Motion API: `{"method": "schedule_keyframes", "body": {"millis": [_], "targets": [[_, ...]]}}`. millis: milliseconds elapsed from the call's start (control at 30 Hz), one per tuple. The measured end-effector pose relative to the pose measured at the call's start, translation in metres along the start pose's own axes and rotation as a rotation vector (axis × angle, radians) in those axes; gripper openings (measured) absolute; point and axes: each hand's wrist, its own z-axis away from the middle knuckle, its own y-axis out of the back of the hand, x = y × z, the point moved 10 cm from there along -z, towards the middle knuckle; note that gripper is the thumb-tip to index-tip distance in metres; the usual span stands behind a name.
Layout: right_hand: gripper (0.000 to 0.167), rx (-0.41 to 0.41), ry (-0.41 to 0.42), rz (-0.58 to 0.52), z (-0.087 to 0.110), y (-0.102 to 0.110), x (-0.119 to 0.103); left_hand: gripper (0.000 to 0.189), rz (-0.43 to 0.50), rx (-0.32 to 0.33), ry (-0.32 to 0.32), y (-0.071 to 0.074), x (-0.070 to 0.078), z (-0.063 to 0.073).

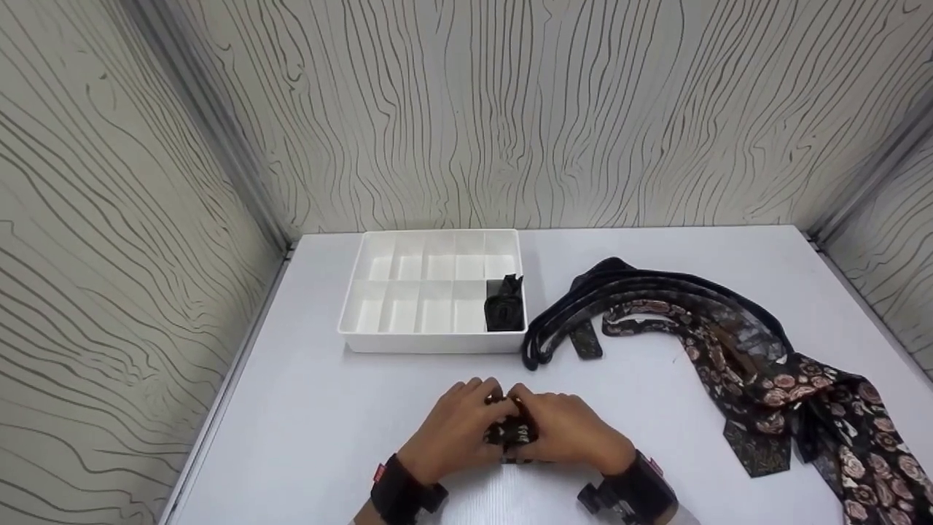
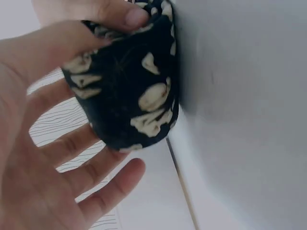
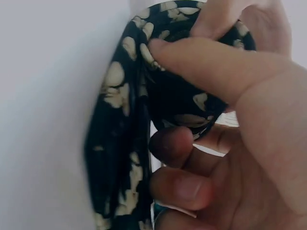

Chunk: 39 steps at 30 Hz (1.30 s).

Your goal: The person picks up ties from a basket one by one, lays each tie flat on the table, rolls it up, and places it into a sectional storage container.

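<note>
A small red tag (image 1: 379, 472) sits on my left black wristband (image 1: 401, 490), but any writing on it is too tiny to read. My right black wristband (image 1: 640, 487) has a bit of red too.

My arms come up from the bottom of the frame and lean in toward each other, with the backs of my hands up. My left grip (image 1: 461, 423) and my right grip (image 1: 572, 426) meet at the bottom middle. Both are curled around the dark flowery tie (image 1: 514, 432), just above the white tabletop (image 1: 291, 437). Part of the tie is wound in a roll, and a flat strip of it hangs out beside the roll. My left thumb lies over the roll, and its lower fingers are spread out. My right thumb presses on the roll's edge.

The white tray (image 1: 434, 343) is in the middle of the frame, with a black roll (image 1: 504, 313) in its lower right box. More ties (image 1: 794, 386) lie heaped at the right.
</note>
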Motion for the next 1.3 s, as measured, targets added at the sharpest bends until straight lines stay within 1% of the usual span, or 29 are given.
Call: {"method": "schedule_keyframes", "body": {"millis": [100,200,300,367,400,433,467,533,567,600,667,767,833,933,1000,1067,1133,1200,1300], "targets": [[0.058,0.018,0.01,0.024,0.001,0.001,-0.001,0.051,0.003,0.015,-0.007,0.001,0.001,0.0],[0.053,0.017,-0.001,0.05,0.002,0.001,0.002,0.053,0.009,0.021,-0.007,0.002,0.002,0.0],[0.059,-0.001,-0.014,0.033,0.002,0.0,0.004,0.048,0.008,0.018,-0.02,0.002,0.004,-0.001],[0.059,-0.007,-0.013,0.018,0.002,0.0,0.004,0.044,0.036,0.006,-0.015,0.002,0.003,-0.001],[0.06,-0.01,-0.013,0.013,0.002,-0.001,0.004,0.044,0.069,-0.01,0.001,0.001,0.001,-0.001],[0.06,-0.012,-0.016,0.006,0.002,-0.001,0.005,0.044,0.109,-0.03,0.025,-0.001,-0.002,-0.001],[0.058,-0.016,-0.018,0.0,0.003,-0.001,0.006,0.046,0.161,-0.054,0.065,-0.003,-0.006,-0.001],[0.054,-0.018,-0.025,-0.012,0.004,-0.001,0.009,0.051,0.269,-0.1,0.17,-0.008,-0.018,0.002],[0.053,-0.019,-0.027,-0.018,0.004,-0.002,0.01,0.056,0.308,-0.122,0.225,-0.011,-0.024,0.003],[0.053,-0.018,-0.027,-0.027,0.005,-0.002,0.011,0.057,0.349,-0.147,0.279,-0.015,-0.029,0.005],[0.052,-0.015,-0.014,-0.054,0.005,-0.002,0.012,0.054,0.436,-0.204,0.363,-0.024,-0.037,0.01],[0.051,0.003,0.021,-0.088,0.006,0.001,0.01,0.044,0.591,-0.271,0.418,-0.038,-0.04,0.013],[0.05,0.026,0.04,-0.107,0.005,0.004,0.008,0.039,0.705,-0.284,0.44,-0.045,-0.04,0.014],[0.048,0.093,0.072,-0.114,0.005,0.011,0.003,0.036,0.816,-0.247,0.45,-0.047,-0.041,0.011],[0.047,0.163,0.101,-0.089,0.006,0.017,-0.001,0.036,0.87,-0.211,0.464,-0.047,-0.043,0.01],[0.046,0.237,0.135,-0.058,0.007,0.023,-0.006,0.041,0.921,-0.17,0.478,-0.047,-0.046,0.01],[0.051,0.29,0.164,-0.032,0.009,0.027,-0.01,0.049,0.956,-0.116,0.476,-0.046,-0.049,0.008],[0.063,0.304,0.18,-0.023,0.01,0.029,-0.011,0.059,0.963,-0.057,0.474,-0.043,-0.052,0.007],[0.085,0.258,0.145,-0.077,0.01,0.027,-0.004,0.07,0.924,0.016,0.464,-0.038,-0.057,0.005]]}}
